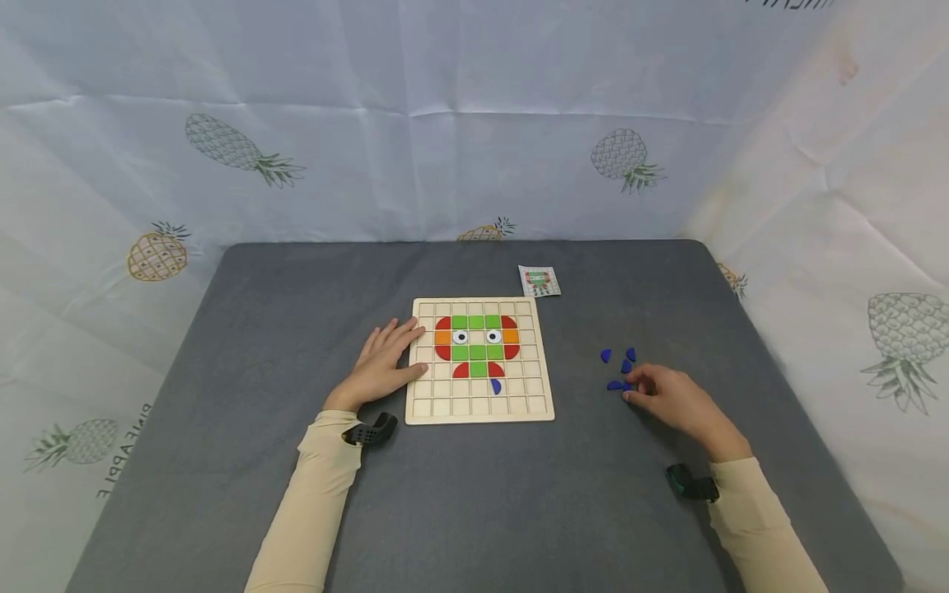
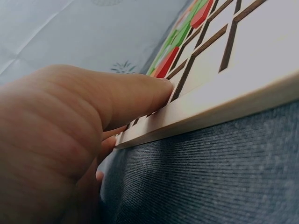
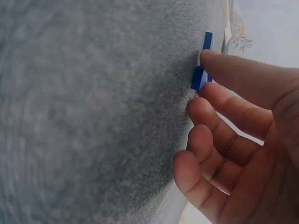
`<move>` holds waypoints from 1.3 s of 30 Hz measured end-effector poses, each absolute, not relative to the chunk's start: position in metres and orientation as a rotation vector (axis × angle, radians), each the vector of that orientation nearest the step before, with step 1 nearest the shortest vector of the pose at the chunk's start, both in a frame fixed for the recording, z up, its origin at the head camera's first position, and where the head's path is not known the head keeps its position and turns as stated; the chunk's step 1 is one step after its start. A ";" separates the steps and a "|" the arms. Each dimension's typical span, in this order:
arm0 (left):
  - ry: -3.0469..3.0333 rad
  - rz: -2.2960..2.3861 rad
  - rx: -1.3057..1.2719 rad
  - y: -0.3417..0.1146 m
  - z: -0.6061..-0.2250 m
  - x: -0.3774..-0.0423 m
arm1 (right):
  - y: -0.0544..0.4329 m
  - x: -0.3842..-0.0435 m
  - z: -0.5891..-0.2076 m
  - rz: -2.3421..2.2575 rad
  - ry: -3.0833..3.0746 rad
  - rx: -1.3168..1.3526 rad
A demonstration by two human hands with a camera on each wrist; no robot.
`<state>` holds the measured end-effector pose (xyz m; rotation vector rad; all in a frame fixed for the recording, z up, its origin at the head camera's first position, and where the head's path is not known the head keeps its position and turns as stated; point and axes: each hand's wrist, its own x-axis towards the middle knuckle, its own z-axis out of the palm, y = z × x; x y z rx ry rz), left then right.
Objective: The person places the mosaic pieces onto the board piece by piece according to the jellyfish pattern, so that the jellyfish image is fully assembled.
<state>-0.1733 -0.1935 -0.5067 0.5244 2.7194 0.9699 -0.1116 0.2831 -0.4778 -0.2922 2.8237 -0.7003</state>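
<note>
A light wooden grid board [image 1: 537, 403] lies on the table with red, green and orange pieces and two eye tiles [image 1: 460, 337] set in a face-like pattern. One blue rounded piece [image 1: 496, 386] is on the board below the red pieces. My left hand [image 1: 380, 366] rests at the board's left edge, fingers spread, its thumb [image 2: 140, 93] on the rim. Off to the right, my right hand [image 1: 676, 399] pinches a blue piece [image 3: 198, 78] between thumb and index finger, at the tabletop. Its other fingers are loosely curled.
Several loose blue pieces [image 1: 605, 356] lie on the table beside the right hand. A small printed card [image 1: 539, 281] with a similar pattern lies behind the board's top right corner. The grey table [image 1: 311, 280] meets a pineapple-print cloth [image 1: 519, 181] at the back.
</note>
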 end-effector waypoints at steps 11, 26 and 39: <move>2.717 0.978 0.532 -0.193 -0.506 -0.172 | 0.278 -0.114 -0.479 -0.666 2.845 -0.302; 2.714 0.983 0.531 -0.193 -0.506 -0.172 | 0.275 -0.114 -0.470 -0.627 2.856 -0.325; 2.722 0.981 0.524 -0.194 -0.506 -0.172 | 0.256 -0.127 -0.453 -0.849 2.820 -0.257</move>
